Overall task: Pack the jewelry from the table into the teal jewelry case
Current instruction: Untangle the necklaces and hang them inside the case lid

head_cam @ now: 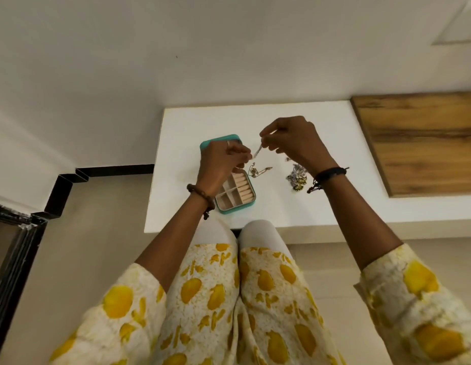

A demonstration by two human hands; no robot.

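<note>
The teal jewelry case (235,196) lies open on the white table (334,206), its pale compartments showing, its lid (220,140) partly hidden behind the left hand (221,164); a thin chain (258,172) trails on the table just beside the case; a small silvery piece (257,151) is pinched between both hands above it; the left hand's fingertips close on its lower end, the right hand (295,140) grips its upper end; a heap of jewelry (297,177) sits under the right wrist.
</note>
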